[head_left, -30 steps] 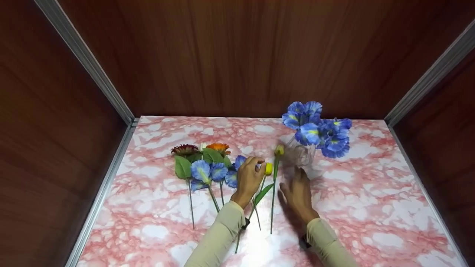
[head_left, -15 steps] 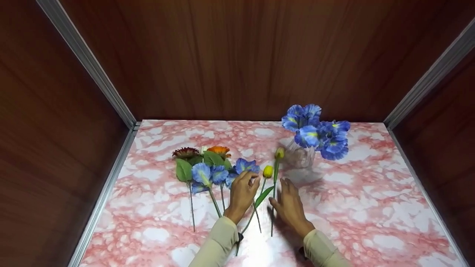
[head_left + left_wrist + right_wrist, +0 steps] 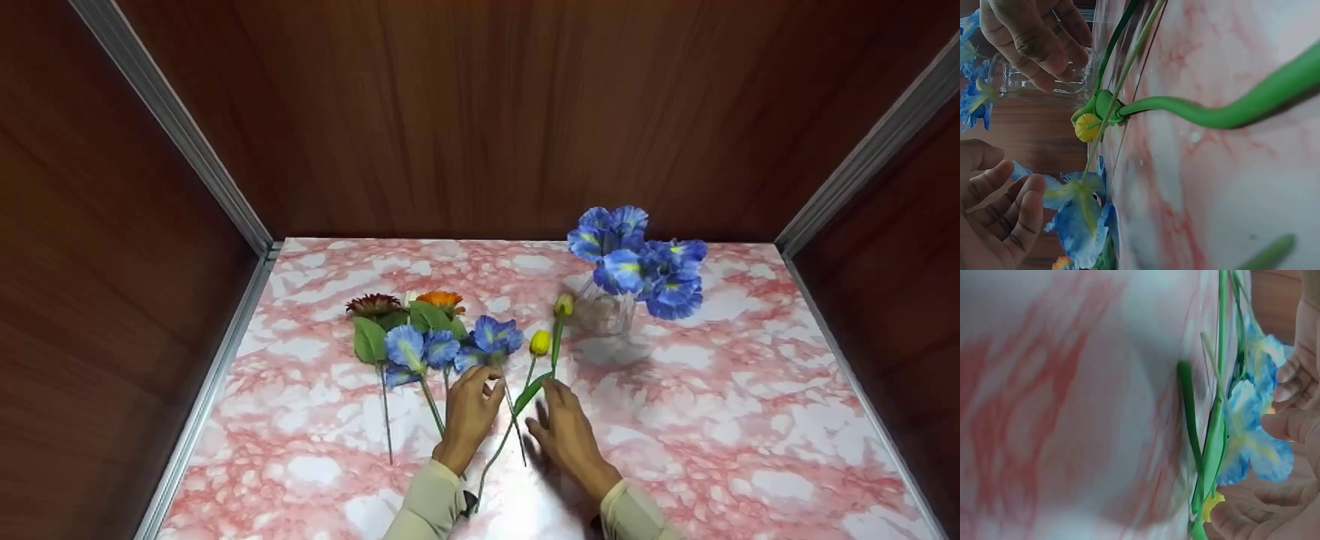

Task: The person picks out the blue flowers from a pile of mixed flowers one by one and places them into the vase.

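My left hand (image 3: 471, 409) hovers over the stems with nothing in it, its fingers loosely bent, just below a blue iris (image 3: 497, 335). My right hand (image 3: 568, 433) holds nothing; its relaxed fingers are over the stem of a budded tulip (image 3: 564, 304) and hide part of it. Between the hands lies a yellow tulip (image 3: 540, 343), its green leaf (image 3: 531, 394) at the right fingertips and its stem crossing a thinner one. In the left wrist view, the yellow bloom (image 3: 1088, 128) shows beyond a thick green stem (image 3: 1213, 115).
A clear glass vase (image 3: 1044, 79) of blue irises (image 3: 622, 271) stands at the back right. To the left lie a dark red flower (image 3: 373, 304), an orange flower (image 3: 442, 301) and another blue iris (image 3: 406, 346). Brown panels (image 3: 480, 112) enclose the marbled pink tabletop (image 3: 300, 420).
Both hands have drawn back toward the body. The left has left the yellow tulip's bloom and uncovered the blue iris; the right has moved from near the vase leftward to the tulip stems.
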`<state>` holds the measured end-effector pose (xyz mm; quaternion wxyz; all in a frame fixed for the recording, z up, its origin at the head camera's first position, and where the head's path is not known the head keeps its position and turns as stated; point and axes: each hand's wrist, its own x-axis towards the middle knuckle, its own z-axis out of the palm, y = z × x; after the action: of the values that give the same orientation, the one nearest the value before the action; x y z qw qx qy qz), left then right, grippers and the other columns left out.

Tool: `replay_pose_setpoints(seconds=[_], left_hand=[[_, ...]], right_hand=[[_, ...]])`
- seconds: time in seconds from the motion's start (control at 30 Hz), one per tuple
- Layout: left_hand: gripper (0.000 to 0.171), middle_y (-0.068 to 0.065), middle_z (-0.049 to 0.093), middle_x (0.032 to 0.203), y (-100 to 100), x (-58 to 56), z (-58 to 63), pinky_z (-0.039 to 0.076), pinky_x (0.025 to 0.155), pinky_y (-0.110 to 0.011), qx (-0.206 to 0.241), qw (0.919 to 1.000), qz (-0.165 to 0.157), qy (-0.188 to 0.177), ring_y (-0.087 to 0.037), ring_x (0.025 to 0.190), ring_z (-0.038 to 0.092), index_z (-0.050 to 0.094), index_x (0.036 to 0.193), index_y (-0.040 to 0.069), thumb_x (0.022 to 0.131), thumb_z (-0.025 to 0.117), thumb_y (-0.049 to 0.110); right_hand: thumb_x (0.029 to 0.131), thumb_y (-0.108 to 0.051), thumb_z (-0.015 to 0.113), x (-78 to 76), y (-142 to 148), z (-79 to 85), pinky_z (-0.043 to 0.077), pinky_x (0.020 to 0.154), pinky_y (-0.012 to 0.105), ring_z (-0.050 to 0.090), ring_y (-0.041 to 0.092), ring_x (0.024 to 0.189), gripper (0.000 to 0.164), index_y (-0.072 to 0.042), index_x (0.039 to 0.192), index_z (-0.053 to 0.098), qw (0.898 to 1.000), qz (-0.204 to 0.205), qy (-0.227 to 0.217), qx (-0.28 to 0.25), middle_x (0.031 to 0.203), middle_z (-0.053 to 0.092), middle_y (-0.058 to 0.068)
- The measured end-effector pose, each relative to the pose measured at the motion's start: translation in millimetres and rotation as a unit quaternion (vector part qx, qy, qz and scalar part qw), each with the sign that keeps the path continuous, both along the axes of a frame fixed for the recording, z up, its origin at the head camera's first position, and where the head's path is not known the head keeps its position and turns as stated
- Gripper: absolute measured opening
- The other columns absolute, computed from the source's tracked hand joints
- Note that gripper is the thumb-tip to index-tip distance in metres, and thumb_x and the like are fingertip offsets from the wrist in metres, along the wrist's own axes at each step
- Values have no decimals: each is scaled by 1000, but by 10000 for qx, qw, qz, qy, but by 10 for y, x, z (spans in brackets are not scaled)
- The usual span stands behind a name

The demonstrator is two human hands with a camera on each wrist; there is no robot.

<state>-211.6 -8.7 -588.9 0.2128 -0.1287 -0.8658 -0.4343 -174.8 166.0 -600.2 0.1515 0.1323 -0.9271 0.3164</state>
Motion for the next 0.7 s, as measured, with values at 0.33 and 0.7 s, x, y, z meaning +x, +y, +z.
replay_pose_setpoints(seconds=[0.33, 0.7], left_hand=[[8, -1, 67, 86, -92, 187, -75, 48, 58, -27, 157, 9990, 8, -420, -12, 65, 61, 70, 91, 9, 83, 72, 8], [9, 3, 66, 86, -91, 339, -153, 49, 60, -27, 358, 9951, 51, -923, -6, 65, 61, 71, 92, 9, 83, 72, 10]], right_hand=[[75, -9, 78, 110, -126, -2, 52, 77, 43, 64, 28, 89, 58, 6, 126, 55, 9997, 87, -217, -33, 110, 61, 13], [71, -1, 78, 163, -215, -83, 52, 67, 38, 63, 21, 75, 47, 5, 114, 62, 9995, 168, -269, 45, 90, 64, 9]])
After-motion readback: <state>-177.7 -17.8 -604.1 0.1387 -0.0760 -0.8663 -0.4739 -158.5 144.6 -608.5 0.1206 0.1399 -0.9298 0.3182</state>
